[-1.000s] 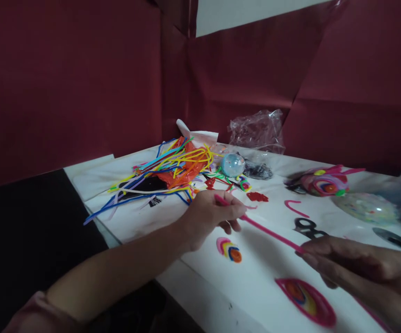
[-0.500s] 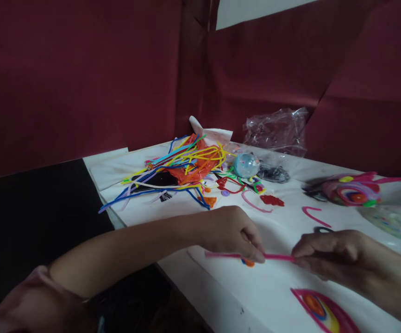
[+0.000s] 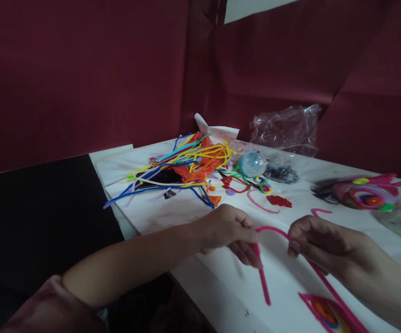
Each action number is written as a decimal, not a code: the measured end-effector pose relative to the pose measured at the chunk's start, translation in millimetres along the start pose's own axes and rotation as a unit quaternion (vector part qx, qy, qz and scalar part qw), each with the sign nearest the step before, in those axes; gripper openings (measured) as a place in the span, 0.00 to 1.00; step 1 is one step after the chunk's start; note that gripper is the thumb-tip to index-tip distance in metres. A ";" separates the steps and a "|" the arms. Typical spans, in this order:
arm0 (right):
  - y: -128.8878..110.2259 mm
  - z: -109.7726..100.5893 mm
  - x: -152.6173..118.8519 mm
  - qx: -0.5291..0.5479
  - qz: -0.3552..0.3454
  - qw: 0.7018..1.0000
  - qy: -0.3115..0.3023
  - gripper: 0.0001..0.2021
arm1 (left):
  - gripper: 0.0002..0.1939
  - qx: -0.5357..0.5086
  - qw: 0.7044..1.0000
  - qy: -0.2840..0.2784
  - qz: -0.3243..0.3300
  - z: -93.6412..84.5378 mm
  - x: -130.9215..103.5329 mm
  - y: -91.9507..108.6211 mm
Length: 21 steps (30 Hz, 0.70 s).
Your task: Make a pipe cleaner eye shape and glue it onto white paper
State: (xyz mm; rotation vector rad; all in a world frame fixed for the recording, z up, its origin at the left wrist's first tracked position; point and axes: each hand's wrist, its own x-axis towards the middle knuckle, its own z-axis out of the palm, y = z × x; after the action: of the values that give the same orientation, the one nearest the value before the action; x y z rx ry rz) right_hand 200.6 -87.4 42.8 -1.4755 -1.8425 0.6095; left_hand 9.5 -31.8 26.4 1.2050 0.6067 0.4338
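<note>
Left hand (image 3: 230, 231) and right hand (image 3: 328, 245), fingers closed, pinch the thin pink flexible strip (image 3: 272, 228), arched between them above the white table (image 3: 284, 277); near edge passes beneath left forearm (image 3: 141, 268).

Between the left fingers (image 3: 242, 249) and right fingers (image 3: 297, 226), a thin pink bendable strip (image 3: 273, 228) bars the gap like an arch — the white surface (image 3: 235, 286) offers room beneath it and left of its hanging end. Behind, the tangled multicoloured stem heap (image 3: 183, 150), clear pale-blue ball (image 3: 252, 164) and crumpled transparent plastic bag (image 3: 285, 129) obstruct — farther right, a colourful rounded eye-patterned piece (image 3: 367, 193) does too.
</note>
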 end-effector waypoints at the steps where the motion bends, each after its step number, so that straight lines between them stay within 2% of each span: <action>1: 1.8 0.4 -0.7 0.002 -0.006 1.000 -0.017 0.34 | 0.18 -0.017 1.000 0.019 -0.003 0.8 0.1 -1.0; 5: 12.4 4.0 -6.7 -0.068 -0.039 0.993 -0.091 0.23 | 0.14 -0.067 0.993 0.096 -0.015 2.1 -0.9 -7.4; 10: 24.1 17.6 -15.5 -0.143 -0.034 0.979 -0.140 0.13 | 0.12 -0.089 0.986 0.143 -0.012 -2.8 -6.6 -18.3; 17: 24.5 34.3 -14.0 -0.194 -0.170 0.961 -0.096 0.11 | 0.10 -0.078 0.981 0.176 -0.007 -4.7 -15.3 -27.3; 21: 27.4 31.9 -12.0 -0.199 -0.196 0.958 -0.068 0.12 | 0.11 -0.022 0.985 0.170 0.006 -6.9 -16.4 -33.1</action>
State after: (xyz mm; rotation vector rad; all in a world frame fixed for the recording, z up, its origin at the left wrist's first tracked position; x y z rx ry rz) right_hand 195.6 -90.4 -0.5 -1.2687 -2.3890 0.1512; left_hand -7.6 -47.0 -3.4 1.1000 0.8785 0.6675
